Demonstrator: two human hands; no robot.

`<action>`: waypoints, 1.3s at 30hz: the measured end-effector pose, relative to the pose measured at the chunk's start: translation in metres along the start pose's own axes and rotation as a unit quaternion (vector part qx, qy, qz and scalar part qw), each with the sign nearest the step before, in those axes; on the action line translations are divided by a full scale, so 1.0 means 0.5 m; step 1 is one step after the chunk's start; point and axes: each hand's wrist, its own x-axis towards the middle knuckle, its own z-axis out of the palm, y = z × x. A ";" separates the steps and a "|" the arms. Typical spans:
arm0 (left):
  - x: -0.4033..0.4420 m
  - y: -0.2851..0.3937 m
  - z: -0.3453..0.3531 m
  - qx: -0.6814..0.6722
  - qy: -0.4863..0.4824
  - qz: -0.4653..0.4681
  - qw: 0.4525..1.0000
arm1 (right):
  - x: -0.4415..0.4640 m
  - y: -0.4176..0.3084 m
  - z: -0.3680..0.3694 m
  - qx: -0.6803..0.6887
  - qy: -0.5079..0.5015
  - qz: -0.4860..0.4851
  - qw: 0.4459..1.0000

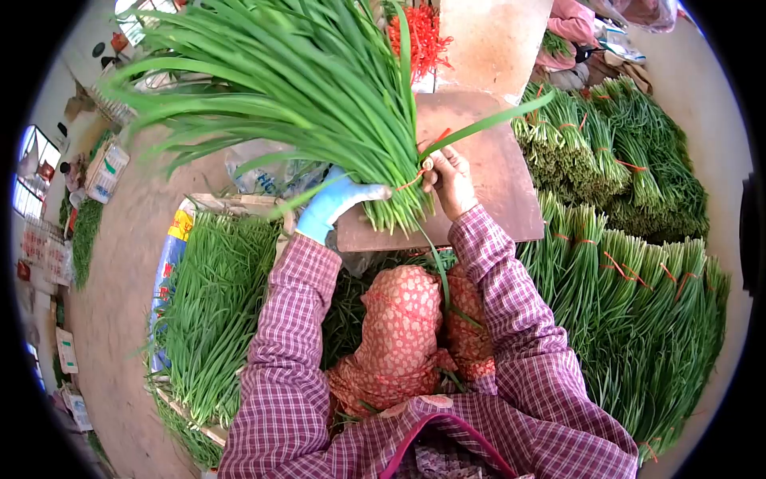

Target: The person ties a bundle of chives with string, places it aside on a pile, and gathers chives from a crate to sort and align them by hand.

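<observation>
A large bunch of long green leafy stalks (319,104) lies over a brown board (487,184), its leaves fanning to the upper left and its pale cut ends toward me. My left hand (339,199), in a blue and white glove, is wrapped round the left side of the bunch near the cut ends. A red tie (412,180) crosses the stalks there. My bare right hand (449,180) pinches the tie at the right side of the bunch, fingers closed. One loose leaf sticks out to the right above this hand.
Red ties (419,44) lie in a pile behind the board. Tied bunches (638,319) stand in rows at the right, with more (630,152) behind them. Loose green stalks (215,311) fill a crate at the left. Another person's pink sleeve (570,22) shows at the upper right.
</observation>
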 end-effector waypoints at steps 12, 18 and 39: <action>0.043 -0.005 0.028 0.047 0.057 0.039 0.997 | -0.001 -0.023 -0.016 -0.059 0.051 0.002 0.997; -0.001 -0.069 0.024 0.241 0.087 0.128 0.958 | -0.007 -0.001 -0.021 0.008 0.034 -0.012 0.999; 0.155 0.187 0.154 0.131 -0.170 0.093 0.972 | -0.166 -0.040 0.048 0.319 0.077 -0.038 0.944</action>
